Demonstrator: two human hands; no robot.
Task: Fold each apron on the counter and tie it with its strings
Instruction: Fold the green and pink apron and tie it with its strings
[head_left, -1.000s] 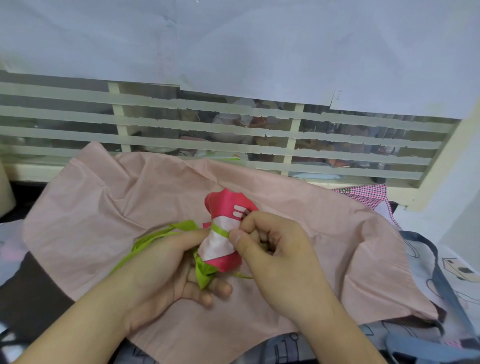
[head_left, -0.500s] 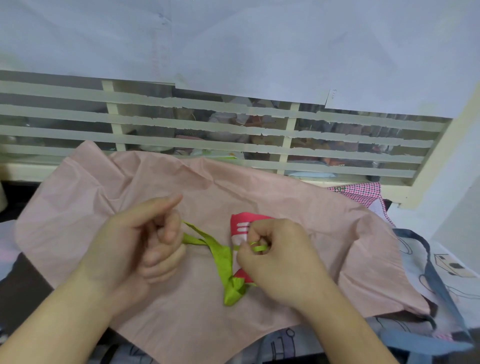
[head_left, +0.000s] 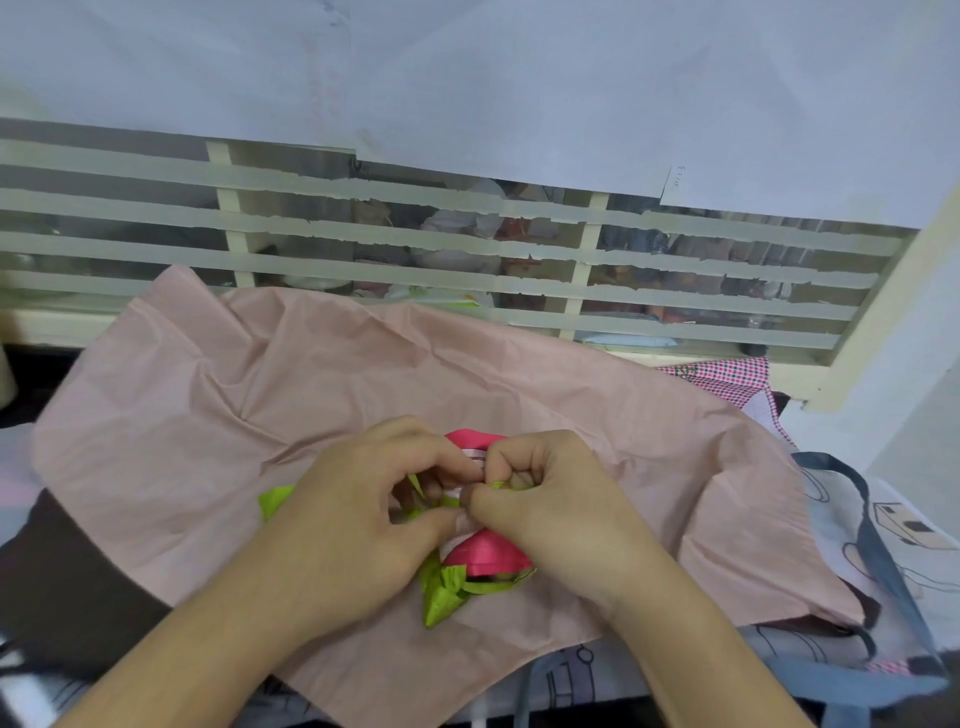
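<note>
A folded pink apron (head_left: 485, 556), rolled into a small bundle, is lying on a spread-out pale pink cloth (head_left: 291, 415) in the middle of the counter, just in front of the person. The bundle's long axis is running from near to far, with one rounded pink end pointing toward the person and the other peeking out beyond the knuckles toward the barred window (head_left: 467, 244). Both hands are meeting over its middle, thumb tips almost touching. The left hand (head_left: 358, 525) is curling its fingers and pinching a green string (head_left: 441, 592) against the bundle; the right hand (head_left: 550, 499) is clenching around another stretch of the same string, a bit of green showing between its fingers. Loose green ends are spilling out below the bundle at its near end, and one more bit is showing to the left of the left hand. To the right, a white cloth printed with line drawings (head_left: 883, 530) and a grey-blue strap (head_left: 878, 551) is lying partly under the pale pink cloth, and a pink checked cloth (head_left: 727, 376) is sitting near the window frame.
</note>
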